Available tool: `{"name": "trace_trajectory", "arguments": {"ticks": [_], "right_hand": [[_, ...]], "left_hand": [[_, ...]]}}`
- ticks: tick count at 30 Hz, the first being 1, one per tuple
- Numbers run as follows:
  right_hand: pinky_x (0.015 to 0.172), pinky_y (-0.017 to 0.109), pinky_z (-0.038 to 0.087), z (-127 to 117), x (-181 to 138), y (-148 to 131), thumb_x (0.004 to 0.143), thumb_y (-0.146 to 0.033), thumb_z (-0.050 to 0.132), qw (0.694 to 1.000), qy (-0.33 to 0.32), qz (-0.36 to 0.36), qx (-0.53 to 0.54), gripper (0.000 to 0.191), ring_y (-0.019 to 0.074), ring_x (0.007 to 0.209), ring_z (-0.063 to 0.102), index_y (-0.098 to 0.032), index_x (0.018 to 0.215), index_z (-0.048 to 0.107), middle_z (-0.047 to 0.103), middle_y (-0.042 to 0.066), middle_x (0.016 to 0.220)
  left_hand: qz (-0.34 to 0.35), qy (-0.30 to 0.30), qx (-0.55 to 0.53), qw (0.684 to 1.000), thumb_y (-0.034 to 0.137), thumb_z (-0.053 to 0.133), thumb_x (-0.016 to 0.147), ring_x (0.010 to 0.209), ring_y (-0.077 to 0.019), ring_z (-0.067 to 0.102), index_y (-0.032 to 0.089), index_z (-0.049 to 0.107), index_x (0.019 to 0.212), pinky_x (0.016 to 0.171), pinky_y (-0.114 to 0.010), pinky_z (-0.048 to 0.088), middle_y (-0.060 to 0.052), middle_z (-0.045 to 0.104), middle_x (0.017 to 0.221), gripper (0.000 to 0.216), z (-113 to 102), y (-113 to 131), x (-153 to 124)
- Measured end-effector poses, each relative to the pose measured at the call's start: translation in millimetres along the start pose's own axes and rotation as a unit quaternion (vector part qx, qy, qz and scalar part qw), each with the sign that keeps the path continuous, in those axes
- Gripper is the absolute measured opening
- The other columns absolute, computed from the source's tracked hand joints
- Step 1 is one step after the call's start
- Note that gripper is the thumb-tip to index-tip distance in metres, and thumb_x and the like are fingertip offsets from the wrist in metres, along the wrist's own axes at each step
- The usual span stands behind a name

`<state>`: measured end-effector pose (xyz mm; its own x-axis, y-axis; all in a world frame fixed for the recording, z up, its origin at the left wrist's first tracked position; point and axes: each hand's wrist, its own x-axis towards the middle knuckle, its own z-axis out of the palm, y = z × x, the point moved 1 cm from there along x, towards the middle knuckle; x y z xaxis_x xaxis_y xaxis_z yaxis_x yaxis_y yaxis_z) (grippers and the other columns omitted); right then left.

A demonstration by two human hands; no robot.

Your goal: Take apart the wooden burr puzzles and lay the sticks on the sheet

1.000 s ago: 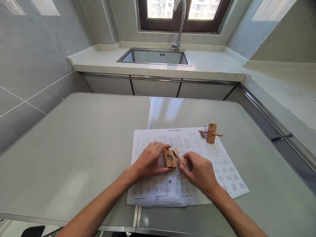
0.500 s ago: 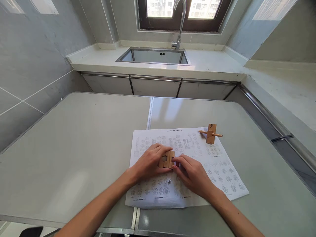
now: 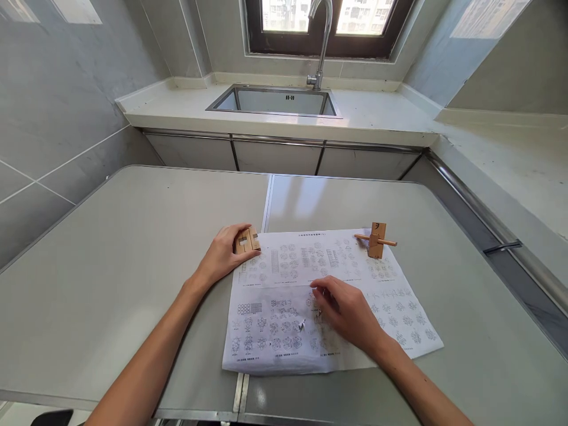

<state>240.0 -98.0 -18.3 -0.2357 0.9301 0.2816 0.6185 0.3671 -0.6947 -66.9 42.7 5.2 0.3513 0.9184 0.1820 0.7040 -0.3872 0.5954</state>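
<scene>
My left hand (image 3: 225,251) is closed round a small wooden puzzle block (image 3: 247,241) at the top left corner of a printed diagram sheet (image 3: 390,307). My right hand (image 3: 344,310) rests on the middle of that sheet, fingers loosely curled and apart, holding nothing. A second wooden puzzle piece (image 3: 376,239), a block with a thin dowel through it, stands upright on the sheet's far right corner, well away from both hands.
The sheet lies on a grey folding table (image 3: 133,248) with a seam down its middle. Beyond the table are a white counter with a steel sink (image 3: 275,102) and a tap (image 3: 320,41). A tiled wall is on the left.
My left hand carried the wooden block from the sheet's middle up and left to its corner. My right hand let go of the block and stayed on the sheet.
</scene>
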Motion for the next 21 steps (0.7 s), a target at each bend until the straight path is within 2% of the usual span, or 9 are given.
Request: {"name": "trace_trajectory", "arguments": {"ticks": [4, 7, 10, 12, 14, 17, 19, 21], "right_hand": [[0.059, 0.032, 0.048, -6, 2, 5, 0.108, -0.039, 0.053, 0.993, 0.046, 0.099, 0.041, 0.021, 0.017, 0.061, 0.059, -0.024, 0.106, 0.067, 0.069, 0.003, 0.08], [0.061, 0.03, 0.05, -14, 3, 14, 0.106, -0.045, 0.058, 0.971, 0.128, 0.18, 0.089, 0.026, 0.0167, 0.064, 0.06, -0.023, 0.117, 0.064, 0.068, 0.001, 0.08], [0.066, 0.03, 0.053, -26, 6, 24, 0.103, -0.046, 0.062, 0.934, 0.222, 0.234, 0.151, 0.039, 0.0147, 0.063, 0.06, -0.024, 0.134, 0.054, 0.069, -0.001, 0.085], [0.067, 0.03, 0.055, -34, 9, 31, 0.101, -0.046, 0.065, 0.914, 0.256, 0.251, 0.189, 0.05, 0.0128, 0.06, 0.06, -0.026, 0.143, 0.046, 0.071, -0.001, 0.091], [0.062, 0.029, 0.055, -41, 14, 37, 0.1, -0.048, 0.067, 0.902, 0.259, 0.262, 0.227, 0.06, 0.012, 0.058, 0.06, -0.029, 0.15, 0.04, 0.073, 0.001, 0.098], [0.051, 0.026, 0.05, -46, 24, 47, 0.095, -0.053, 0.072, 0.883, 0.24, 0.277, 0.294, 0.07, 0.0127, 0.059, 0.064, -0.031, 0.153, 0.039, 0.074, 0.005, 0.108], [0.05, 0.025, 0.049, -46, 30, 52, 0.091, -0.056, 0.076, 0.873, 0.236, 0.275, 0.327, 0.069, 0.0146, 0.066, 0.068, -0.032, 0.148, 0.045, 0.073, 0.006, 0.115], [0.05, 0.024, 0.049, -45, 34, 56, 0.089, -0.057, 0.078, 0.869, 0.244, 0.269, 0.335, 0.057, 0.0148, 0.071, 0.068, -0.029, 0.134, 0.057, 0.07, 0.006, 0.115]], "left_hand": [[0.008, -0.015, 0.012, 1.0, 0.06, 0.075, 0.089, 0.125, -0.0345, 0.062, 0.023, 0.058, 0.141, 0.107, -0.053, 0.053, -0.011, 0.07, 0.133, 0.066, -4, 1, 0], [0.045, -0.002, 0.036, 0.998, 0.055, 0.075, 0.091, 0.129, -0.0359, 0.058, 0.024, 0.056, 0.143, 0.108, -0.055, 0.051, -0.013, 0.065, 0.139, 0.064, -2, 7, -2], [0.098, 0.045, 0.076, 0.991, 0.047, 0.072, 0.095, 0.139, -0.0383, 0.051, 0.025, 0.057, 0.141, 0.113, -0.06, 0.044, -0.014, 0.06, 0.148, 0.054, 2, 17, -4], [0.127, 0.086, 0.1, 0.983, 0.041, 0.07, 0.097, 0.142, -0.0393, 0.048, 0.026, 0.06, 0.136, 0.114, -0.062, 0.04, -0.014, 0.061, 0.148, 0.043, 5, 25, -7], [0.157, 0.109, 0.098, 0.977, 0.035, 0.07, 0.098, 0.141, -0.0381, 0.05, 0.027, 0.063, 0.131, 0.113, -0.06, 0.041, -0.013, 0.065, 0.144, 0.035, 8, 33, -10], [0.207, 0.094, 0.063, 0.972, 0.026, 0.068, 0.098, 0.137, -0.034, 0.056, 0.029, 0.066, 0.124, 0.11, -0.054, 0.046, -0.01, 0.069, 0.138, 0.026, 15, 45, -14], [0.235, 0.075, 0.046, 0.968, 0.023, 0.068, 0.098, 0.134, -0.032, 0.059, 0.029, 0.068, 0.118, 0.11, -0.053, 0.047, -0.008, 0.071, 0.134, 0.021, 20, 51, -17], [0.258, 0.062, 0.034, 0.964, 0.021, 0.067, 0.098, 0.13, -0.0304, 0.063, 0.029, 0.069, 0.114, 0.11, -0.052, 0.048, -0.008, 0.074, 0.129, 0.018, 24, 56, -20]]}}
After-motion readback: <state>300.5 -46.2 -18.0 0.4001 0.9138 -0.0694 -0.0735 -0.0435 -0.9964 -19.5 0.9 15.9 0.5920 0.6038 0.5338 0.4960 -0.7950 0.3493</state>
